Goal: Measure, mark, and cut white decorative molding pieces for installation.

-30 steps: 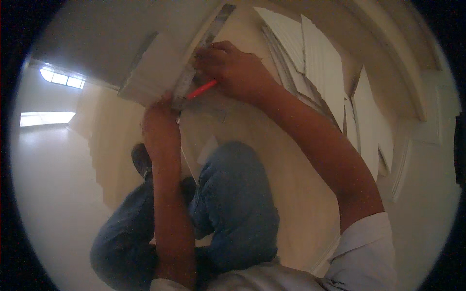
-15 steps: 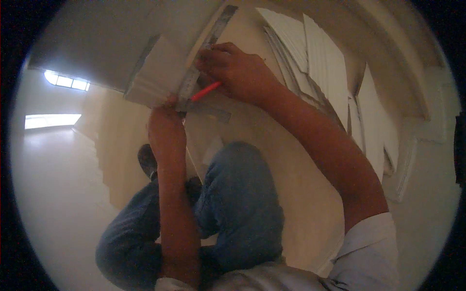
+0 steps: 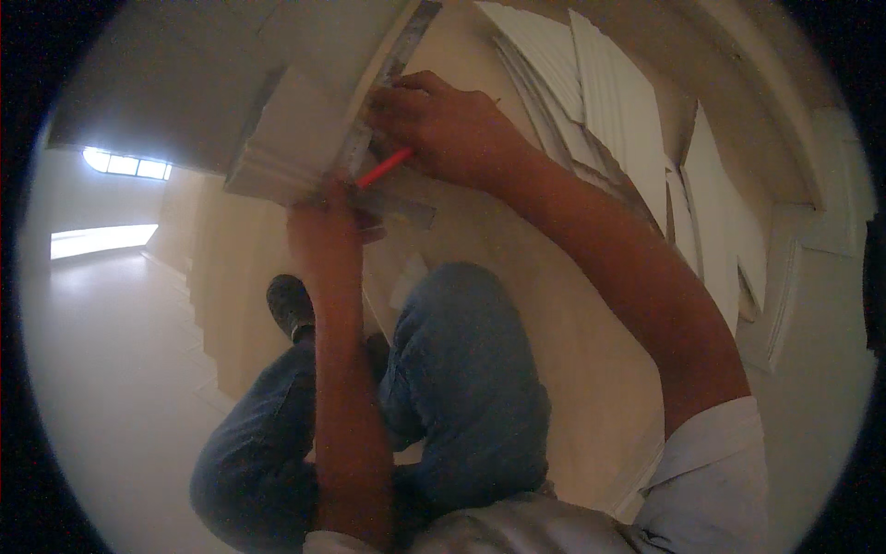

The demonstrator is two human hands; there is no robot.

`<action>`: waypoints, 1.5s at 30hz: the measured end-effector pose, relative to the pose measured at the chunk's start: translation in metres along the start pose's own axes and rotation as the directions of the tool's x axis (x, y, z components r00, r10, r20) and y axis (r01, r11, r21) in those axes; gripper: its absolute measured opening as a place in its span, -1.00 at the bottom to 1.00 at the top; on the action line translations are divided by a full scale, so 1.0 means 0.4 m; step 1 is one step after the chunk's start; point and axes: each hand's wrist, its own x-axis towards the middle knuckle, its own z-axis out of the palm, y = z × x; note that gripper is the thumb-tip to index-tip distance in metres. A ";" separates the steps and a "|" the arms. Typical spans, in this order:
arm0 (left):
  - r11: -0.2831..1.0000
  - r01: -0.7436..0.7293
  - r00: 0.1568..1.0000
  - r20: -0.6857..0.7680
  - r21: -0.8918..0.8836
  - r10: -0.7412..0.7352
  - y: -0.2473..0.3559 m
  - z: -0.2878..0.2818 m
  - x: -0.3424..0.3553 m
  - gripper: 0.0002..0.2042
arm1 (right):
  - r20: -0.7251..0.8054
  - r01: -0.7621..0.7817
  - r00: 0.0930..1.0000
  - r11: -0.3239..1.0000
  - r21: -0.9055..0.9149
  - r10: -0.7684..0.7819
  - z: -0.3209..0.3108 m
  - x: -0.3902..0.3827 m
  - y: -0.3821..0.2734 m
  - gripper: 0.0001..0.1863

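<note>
A white grooved moulding piece (image 3: pixel 291 138) lies at the upper left. Along its right side runs a long grey metal straightedge (image 3: pixel 406 42), and a shorter grey blade (image 3: pixel 406 212) sticks out to the right by its lower end, like a carpenter's square. My left hand (image 3: pixel 323 226) is at that lower end, slightly blurred, its fingers closed around the metal. Closed on a slim red pencil (image 3: pixel 386 168), my right hand (image 3: pixel 452 129) rests its fingertips against the straightedge. The pencil points down-left toward my left fingers; its tip is hidden there.
Several white grooved panels (image 3: pixel 628 120) with rough edges lean in a stack at the upper right. My bent knees (image 3: pixel 466 351) in jeans and a dark shoe (image 3: pixel 291 303) are below my hands. A small white scrap (image 3: pixel 409 280) lies beside one knee.
My left hand has shifted slightly right and up along the straightedge's lower end, nearer the pencil. My right hand keeps its hold; the view has shifted slightly.
</note>
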 end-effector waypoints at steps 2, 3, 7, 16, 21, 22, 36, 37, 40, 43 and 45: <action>0.997 0.002 0.999 0.035 -0.078 0.001 -0.001 -0.008 0.005 -0.61 | -0.008 0.003 1.000 1.000 0.004 -0.003 0.004 0.003 -0.003 -0.46; 0.995 -0.043 0.997 0.053 -0.085 0.048 -0.007 -0.010 0.009 -0.61 | -0.017 0.008 1.000 1.000 0.010 -0.008 0.003 0.008 -0.007 -0.46; 0.982 -0.133 0.990 0.036 -0.135 0.139 -0.013 -0.023 0.021 -0.66 | -0.012 -0.020 1.000 1.000 0.019 0.020 0.004 0.028 -0.024 -0.47; 0.724 -0.376 0.923 0.169 0.578 0.345 -0.087 -0.069 0.099 -0.85 | 0.030 -0.071 0.997 0.995 0.070 0.069 0.003 0.067 -0.051 -0.47; 0.647 -0.415 0.895 0.161 0.639 0.416 -0.084 -0.116 0.124 -0.80 | 0.067 -0.115 0.992 0.989 0.098 0.109 0.024 0.112 -0.084 -0.49; 0.842 -0.207 0.977 0.054 0.499 0.208 -0.076 -0.119 0.122 -0.78 | 0.047 -0.134 0.990 0.986 0.100 0.130 0.021 0.117 -0.089 -0.49; 0.990 -0.123 0.992 0.005 -0.067 0.124 -0.028 -0.113 0.115 -0.64 | -0.169 -0.363 0.585 0.442 0.820 0.793 -0.035 0.114 -0.108 -0.53; 0.986 -0.131 0.991 0.009 -0.102 0.133 -0.026 -0.098 0.113 -0.66 | -0.173 -0.362 0.577 0.439 0.822 0.798 -0.035 0.102 -0.110 -0.53; 0.996 -0.076 0.997 0.001 -0.055 0.076 -0.021 -0.066 0.093 -0.65 | 0.318 -0.417 0.502 -0.097 0.904 0.804 -0.003 0.064 -0.168 -0.53; 0.987 -0.063 0.998 0.015 -0.147 0.066 -0.031 -0.051 0.059 -0.63 | 0.102 -0.325 0.615 0.134 0.936 0.782 0.053 0.022 -0.216 -0.53; 0.985 -0.076 0.997 0.012 -0.155 0.079 -0.026 -0.037 0.052 -0.64 | -0.231 -0.214 0.673 0.484 0.848 0.703 0.077 0.014 -0.197 -0.60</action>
